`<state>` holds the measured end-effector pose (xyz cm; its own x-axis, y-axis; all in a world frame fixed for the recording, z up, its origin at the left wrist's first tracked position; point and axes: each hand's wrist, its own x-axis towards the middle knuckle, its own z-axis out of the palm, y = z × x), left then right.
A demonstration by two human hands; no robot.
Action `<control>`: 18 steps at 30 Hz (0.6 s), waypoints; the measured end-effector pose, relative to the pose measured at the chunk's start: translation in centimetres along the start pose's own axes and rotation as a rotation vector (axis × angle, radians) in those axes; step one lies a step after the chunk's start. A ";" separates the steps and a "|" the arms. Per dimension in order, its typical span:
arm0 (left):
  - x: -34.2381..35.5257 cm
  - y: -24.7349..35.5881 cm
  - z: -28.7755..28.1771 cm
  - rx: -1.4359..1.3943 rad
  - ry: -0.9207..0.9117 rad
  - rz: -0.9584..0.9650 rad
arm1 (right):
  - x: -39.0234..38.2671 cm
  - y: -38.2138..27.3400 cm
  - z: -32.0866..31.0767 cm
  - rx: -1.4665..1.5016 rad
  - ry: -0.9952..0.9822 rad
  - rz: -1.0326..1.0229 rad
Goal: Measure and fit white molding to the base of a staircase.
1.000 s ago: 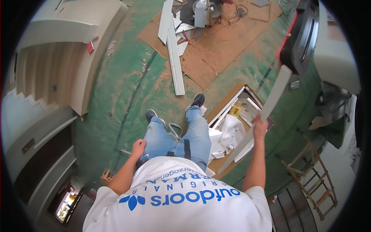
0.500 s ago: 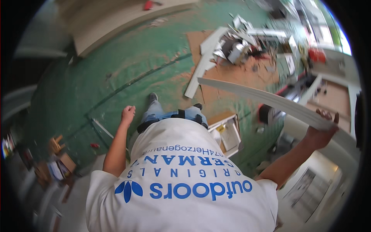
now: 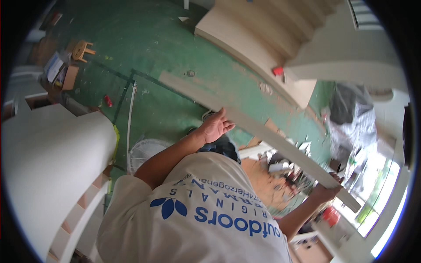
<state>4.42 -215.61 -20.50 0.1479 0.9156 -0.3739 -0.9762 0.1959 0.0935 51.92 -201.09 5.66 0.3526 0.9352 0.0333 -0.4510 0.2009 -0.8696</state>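
A long, pale, narrow board (image 3: 272,142) stretches diagonally across the space in front of me. My right hand (image 3: 328,188) grips it close to its right end, with the fingers curled over the far edge. Beside the near edge, around the board's middle, my left hand (image 3: 215,126) is turned palm up with its fingers apart. Its fingertips are close to the board, but I cannot tell whether they touch it. The far left end of the board hangs over the green floor covering (image 3: 162,48).
Debris (image 3: 280,168) lies on brown sheeting beyond my right arm. Ahead are a wooden platform (image 3: 245,48) with steps and a plastic-wrapped pile (image 3: 351,116). A round white mesh object (image 3: 149,153) is near my left forearm. A small wooden stool (image 3: 82,51) stands far left.
My view has swung left, bringing the stool and steps closer to the middle. The board now crosses in front of me, and my left hand has come up beside it and opened.
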 end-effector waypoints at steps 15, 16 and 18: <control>4.7 29.5 -0.3 -0.260 0.472 0.853 | 0.9 22.8 46.3 -1.379 -1.513 -0.783; 5.1 30.7 -0.4 -0.266 0.479 0.834 | 1.4 24.2 48.4 -1.533 -1.605 -0.820; 6.5 34.1 -1.1 -0.286 0.476 0.825 | 3.2 27.7 51.5 -1.733 -1.750 -0.973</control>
<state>-28.05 -203.34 -20.73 -0.6125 0.4781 -0.6295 -0.7555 -0.5884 0.2882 -1.69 -177.51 7.07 -0.9423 0.2811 -0.1818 0.2544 0.9543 0.1570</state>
